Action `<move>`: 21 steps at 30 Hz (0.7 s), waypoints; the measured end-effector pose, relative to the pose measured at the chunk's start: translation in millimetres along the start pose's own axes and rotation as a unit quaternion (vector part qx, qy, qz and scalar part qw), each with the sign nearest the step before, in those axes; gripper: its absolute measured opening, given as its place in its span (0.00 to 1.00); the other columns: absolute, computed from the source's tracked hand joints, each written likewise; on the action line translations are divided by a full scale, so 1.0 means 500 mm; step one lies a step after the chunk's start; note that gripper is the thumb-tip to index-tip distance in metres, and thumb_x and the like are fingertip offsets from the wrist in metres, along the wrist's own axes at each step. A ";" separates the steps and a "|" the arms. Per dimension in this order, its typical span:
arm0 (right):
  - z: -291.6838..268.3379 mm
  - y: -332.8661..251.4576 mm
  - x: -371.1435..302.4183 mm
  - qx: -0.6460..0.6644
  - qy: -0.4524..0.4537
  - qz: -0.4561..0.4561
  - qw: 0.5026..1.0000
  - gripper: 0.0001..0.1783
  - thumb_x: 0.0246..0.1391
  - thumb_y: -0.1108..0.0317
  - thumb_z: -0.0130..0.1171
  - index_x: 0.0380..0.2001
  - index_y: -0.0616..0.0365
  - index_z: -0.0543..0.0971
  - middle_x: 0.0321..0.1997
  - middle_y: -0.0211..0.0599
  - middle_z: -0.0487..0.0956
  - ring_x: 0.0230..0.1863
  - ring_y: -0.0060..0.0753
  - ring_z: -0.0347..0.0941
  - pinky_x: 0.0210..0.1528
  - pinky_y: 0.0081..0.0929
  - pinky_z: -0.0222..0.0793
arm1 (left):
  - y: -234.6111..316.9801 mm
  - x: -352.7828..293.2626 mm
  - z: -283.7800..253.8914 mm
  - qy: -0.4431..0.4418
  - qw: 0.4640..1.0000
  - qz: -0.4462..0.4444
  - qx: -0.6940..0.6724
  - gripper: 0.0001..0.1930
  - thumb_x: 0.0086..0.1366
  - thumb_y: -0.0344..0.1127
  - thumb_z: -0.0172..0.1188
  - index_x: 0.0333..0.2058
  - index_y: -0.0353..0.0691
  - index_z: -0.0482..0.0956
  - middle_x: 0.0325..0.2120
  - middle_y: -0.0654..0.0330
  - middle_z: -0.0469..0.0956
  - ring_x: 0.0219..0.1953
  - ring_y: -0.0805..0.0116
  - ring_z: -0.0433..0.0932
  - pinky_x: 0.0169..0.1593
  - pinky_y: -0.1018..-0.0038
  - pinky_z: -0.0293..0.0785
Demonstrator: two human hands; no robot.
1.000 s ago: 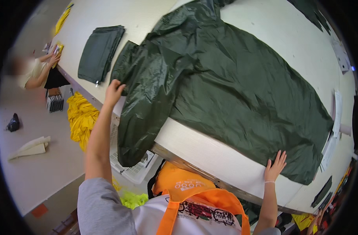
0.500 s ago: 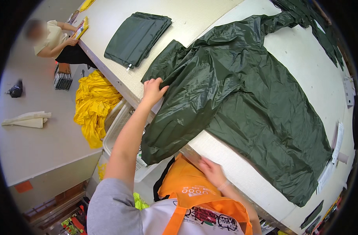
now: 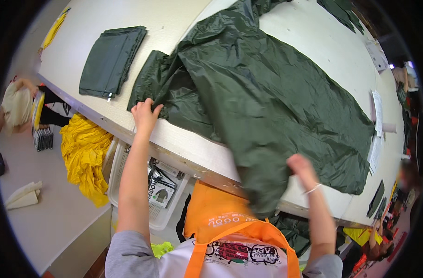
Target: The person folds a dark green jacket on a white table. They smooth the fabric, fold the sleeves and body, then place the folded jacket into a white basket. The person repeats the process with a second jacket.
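Across the desk (image 3: 308,28), a dark green garment (image 3: 276,88) was spread beyond the hands, its long axis slanted from upper left to lower right; a loose flap (image 3: 262,171) was draped over the near edge, between the two hands but nearer the right; the garment's left end was apparently pinched by the left hand (image 3: 145,116), its arm nearly straight; the right hand (image 3: 303,169) was held beside the flap, forearm pointed away from the body, its grip too blurred to be told.
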State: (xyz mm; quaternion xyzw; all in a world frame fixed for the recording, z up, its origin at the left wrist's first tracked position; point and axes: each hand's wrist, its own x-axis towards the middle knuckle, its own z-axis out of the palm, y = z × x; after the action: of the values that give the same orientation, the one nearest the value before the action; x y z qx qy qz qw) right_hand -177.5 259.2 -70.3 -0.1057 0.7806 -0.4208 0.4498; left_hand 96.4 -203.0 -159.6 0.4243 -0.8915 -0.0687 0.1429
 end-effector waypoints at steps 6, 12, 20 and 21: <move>-0.317 -0.102 0.065 -0.558 0.292 -0.076 0.773 0.12 0.55 0.62 0.57 0.32 0.62 0.75 0.35 0.45 0.79 0.41 0.46 0.75 0.47 0.38 0.68 | -0.011 0.031 0.004 -0.087 0.993 0.056 0.049 0.12 0.48 0.32 0.64 0.33 0.41 0.75 0.29 0.54 0.76 0.37 0.54 0.73 0.45 0.61 0.63; -0.349 0.065 0.019 -0.393 0.532 -0.194 0.724 0.28 0.57 0.51 0.55 0.51 0.64 0.70 0.55 0.55 0.70 0.55 0.50 0.66 0.59 0.40 0.60 | 0.040 0.082 -0.131 -0.075 0.965 0.192 -0.163 0.14 0.44 0.24 0.59 0.33 0.35 0.70 0.42 0.48 0.74 0.45 0.49 0.72 0.52 0.63 0.66; -0.286 0.133 -0.010 -0.040 0.558 -0.090 0.824 0.28 0.61 0.49 0.50 0.27 0.69 0.74 0.26 0.52 0.77 0.29 0.45 0.72 0.37 0.36 0.66 | 0.518 0.031 0.025 -0.099 0.942 0.321 0.007 0.34 0.61 0.55 0.55 0.64 0.55 0.58 0.68 0.62 0.49 0.69 0.53 0.46 0.66 0.46 0.40; -0.303 0.115 -0.032 -0.100 0.542 -0.058 0.832 0.27 0.61 0.49 0.50 0.27 0.68 0.74 0.27 0.53 0.77 0.29 0.48 0.72 0.36 0.37 0.66 | 0.524 0.035 0.057 -0.098 0.945 0.310 0.016 0.35 0.61 0.57 0.54 0.64 0.56 0.57 0.68 0.63 0.48 0.69 0.53 0.45 0.66 0.45 0.40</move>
State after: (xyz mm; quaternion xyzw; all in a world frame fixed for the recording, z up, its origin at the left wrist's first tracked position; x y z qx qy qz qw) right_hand -275.9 389.1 -67.2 0.0495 0.9296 -0.3554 -0.0842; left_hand -115.8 -51.4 -119.2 0.1200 -0.9897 -0.0478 0.0617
